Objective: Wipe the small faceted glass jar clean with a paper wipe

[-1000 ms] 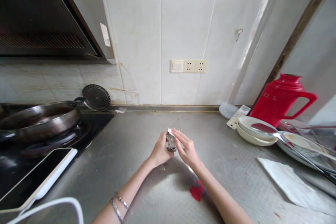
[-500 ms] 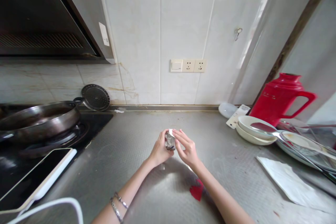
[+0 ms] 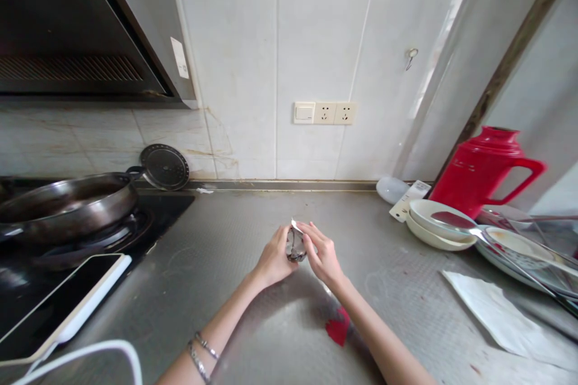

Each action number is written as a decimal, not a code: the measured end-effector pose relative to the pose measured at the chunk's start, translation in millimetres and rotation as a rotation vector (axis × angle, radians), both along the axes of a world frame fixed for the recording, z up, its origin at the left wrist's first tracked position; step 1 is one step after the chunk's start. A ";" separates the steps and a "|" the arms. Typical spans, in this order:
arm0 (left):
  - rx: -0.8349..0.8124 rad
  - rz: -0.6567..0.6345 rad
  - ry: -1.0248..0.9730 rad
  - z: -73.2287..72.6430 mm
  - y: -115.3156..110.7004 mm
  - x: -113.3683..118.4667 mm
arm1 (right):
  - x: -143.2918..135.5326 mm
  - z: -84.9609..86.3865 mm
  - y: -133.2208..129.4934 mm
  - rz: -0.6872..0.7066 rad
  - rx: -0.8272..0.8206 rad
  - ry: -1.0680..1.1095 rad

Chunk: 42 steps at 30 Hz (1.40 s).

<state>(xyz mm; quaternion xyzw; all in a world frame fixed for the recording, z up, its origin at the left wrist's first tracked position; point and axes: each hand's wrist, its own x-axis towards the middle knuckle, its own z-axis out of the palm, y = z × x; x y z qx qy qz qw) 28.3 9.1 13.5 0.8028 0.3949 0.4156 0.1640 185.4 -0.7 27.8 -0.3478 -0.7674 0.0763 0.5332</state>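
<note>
Both my hands meet over the middle of a steel counter (image 3: 235, 234). Between them is a small crumpled silvery packet (image 3: 295, 245) with a white torn edge at its top. My left hand (image 3: 274, 260) grips the packet from the left side. My right hand (image 3: 322, 254) pinches it from the right, fingers curled over its top. A small red scrap (image 3: 338, 328) lies on the counter under my right forearm. Two thin bracelets (image 3: 202, 353) sit on my left wrist.
A dark wok (image 3: 67, 204) stands on the stove at left, a round lid (image 3: 165, 167) leaning behind it. A tablet (image 3: 63, 301) with white cable lies front left. At right: a red jug (image 3: 485, 168), stacked white bowls (image 3: 438, 225), plates with utensils (image 3: 524, 249), and a white paper sheet (image 3: 492, 307).
My hands have shifted only slightly on the packet; my right fingers have curled closer over its top. Everything else stays still.
</note>
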 end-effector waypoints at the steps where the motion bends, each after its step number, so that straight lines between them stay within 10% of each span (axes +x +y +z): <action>1: -0.002 0.001 0.002 0.9 -0.2 -0.5 | 0.4 0.5 0.7 0.002 -0.021 0.016; 18: -0.185 0.012 -0.326 15.7 4.0 -2.8 | -4.7 -2.0 -7.6 0.026 0.221 -0.176; 42: -0.228 0.014 -0.370 13.2 4.3 -1.3 | -15.9 -9.4 -10.7 0.013 0.059 0.071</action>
